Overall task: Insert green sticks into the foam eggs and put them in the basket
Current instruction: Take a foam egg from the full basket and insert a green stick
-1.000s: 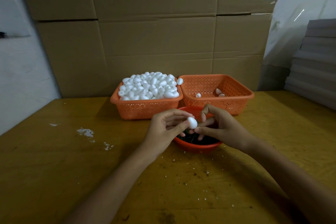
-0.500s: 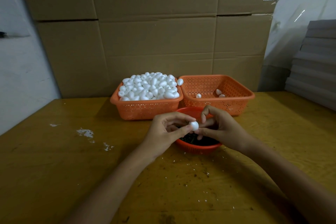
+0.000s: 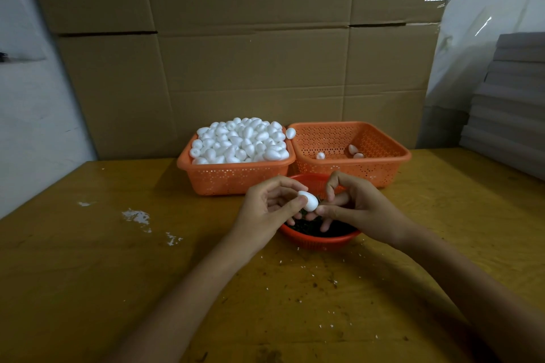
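My left hand pinches a white foam egg between thumb and fingers, above the round red bowl of dark green sticks. My right hand meets the egg from the right, its thumb and index fingertips pinched at the egg's end; the stick itself is too small to make out. Behind, the left orange basket is heaped with plain foam eggs. The right orange basket holds three eggs on its floor.
Both baskets stand side by side against a wall of cardboard boxes. A stack of grey boards sits at the right. White foam crumbs and dark specks lie scattered on the yellow wooden table.
The egg has turned a little in my left fingers and shifted slightly. My right fingertips stay at its end. Both hands remain over the red bowl.
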`<state>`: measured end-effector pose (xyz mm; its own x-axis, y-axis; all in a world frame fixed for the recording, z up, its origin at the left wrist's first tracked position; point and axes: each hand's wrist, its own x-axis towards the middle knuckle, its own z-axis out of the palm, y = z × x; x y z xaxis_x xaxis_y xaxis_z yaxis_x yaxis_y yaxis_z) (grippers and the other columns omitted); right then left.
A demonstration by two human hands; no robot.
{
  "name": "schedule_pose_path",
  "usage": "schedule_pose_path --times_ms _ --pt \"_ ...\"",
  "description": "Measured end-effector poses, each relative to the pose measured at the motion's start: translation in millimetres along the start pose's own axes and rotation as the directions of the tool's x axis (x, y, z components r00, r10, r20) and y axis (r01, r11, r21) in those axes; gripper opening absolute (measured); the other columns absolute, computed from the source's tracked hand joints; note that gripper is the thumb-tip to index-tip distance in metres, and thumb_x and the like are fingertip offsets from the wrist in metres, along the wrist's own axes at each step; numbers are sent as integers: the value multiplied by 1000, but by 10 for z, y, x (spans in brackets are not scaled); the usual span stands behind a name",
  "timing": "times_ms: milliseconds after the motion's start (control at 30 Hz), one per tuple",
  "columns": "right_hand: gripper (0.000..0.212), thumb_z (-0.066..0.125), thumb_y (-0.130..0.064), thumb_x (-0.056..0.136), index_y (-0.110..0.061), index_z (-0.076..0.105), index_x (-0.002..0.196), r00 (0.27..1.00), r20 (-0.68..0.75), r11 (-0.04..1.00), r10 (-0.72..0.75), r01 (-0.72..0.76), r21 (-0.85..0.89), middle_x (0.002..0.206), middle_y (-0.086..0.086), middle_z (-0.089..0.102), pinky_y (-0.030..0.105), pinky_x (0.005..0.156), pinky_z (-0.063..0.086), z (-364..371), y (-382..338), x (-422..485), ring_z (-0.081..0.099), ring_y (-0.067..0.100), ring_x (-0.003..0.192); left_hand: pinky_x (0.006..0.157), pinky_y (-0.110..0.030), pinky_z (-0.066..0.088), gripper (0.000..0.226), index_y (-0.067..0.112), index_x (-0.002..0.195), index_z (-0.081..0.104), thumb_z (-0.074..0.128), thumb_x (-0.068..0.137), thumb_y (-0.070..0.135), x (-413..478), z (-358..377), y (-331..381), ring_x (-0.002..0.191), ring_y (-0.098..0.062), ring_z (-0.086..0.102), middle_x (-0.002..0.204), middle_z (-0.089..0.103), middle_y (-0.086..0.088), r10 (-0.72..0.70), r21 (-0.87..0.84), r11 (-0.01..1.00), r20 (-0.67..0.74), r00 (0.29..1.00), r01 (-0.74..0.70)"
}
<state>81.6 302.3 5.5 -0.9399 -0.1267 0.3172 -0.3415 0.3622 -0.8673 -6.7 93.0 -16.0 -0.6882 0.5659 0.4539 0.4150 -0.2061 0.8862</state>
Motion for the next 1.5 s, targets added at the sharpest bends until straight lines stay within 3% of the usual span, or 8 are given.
schedule_pose_path --times_ms 267,600,767,900,1200,1500 --pt "30 69 -13 93 4 45 98 1000 -12 1000 -2 2 5 100 15 80 37 80 64 18 -33 -2 78 35 81 66 -25 58 16 2 106 71 77 92 4 0 -25 1 78 -22 73 97 79 -15 -31 -27 999 -7 999 31" --pt "21 64 -5 98 -1 45 106 998 58 1000 -17 16 25 107 15 79 36 87 62 -35 -33 -9 78 34 92 65 -25 56 15 0 105 72 77 91 1 2 -1 9 77 -19 72 95 79 -12 -20 -20 1000 -10 1000 20" --pt "25 61 -11 99 0 40 107 996 89 1000 26 -26 5 109 12 79 28 73 56 -56 -39 -9 78 34 92 64 -27 57 15 -1 105 73 77 90 0 3 6 15 77 -24 70 95 79 -12 -5 4 1000 -10 1000 5" --pt "21 60 -6 101 -2 39 106 995 99 1000 24 -24 -2 108 12 79 25 71 55 -59 -18 -4 78 33 92 63 -26 57 14 -2 104 73 77 90 -1 -8 19 17 77 -21 71 94 78 -15 14 22 1000 -10 1000 -14" --pt "29 61 -16 100 0 39 108 999 44 998 10 -13 65 108 13 79 25 73 57 -87 -70 -16 77 37 89 64 -26 56 24 11 118 73 76 94 7 -23 22 2 82 -16 72 100 79 -9 31 13 999 2 1000 -31" --pt "25 61 -21 102 -6 42 108 1000 28 997 -9 6 80 106 16 79 26 72 57 -117 -54 -15 77 37 85 64 -26 57 19 12 110 75 78 92 7 -6 10 -32 80 -17 72 96 78 -11 9 30 1000 -7 1000 -9"
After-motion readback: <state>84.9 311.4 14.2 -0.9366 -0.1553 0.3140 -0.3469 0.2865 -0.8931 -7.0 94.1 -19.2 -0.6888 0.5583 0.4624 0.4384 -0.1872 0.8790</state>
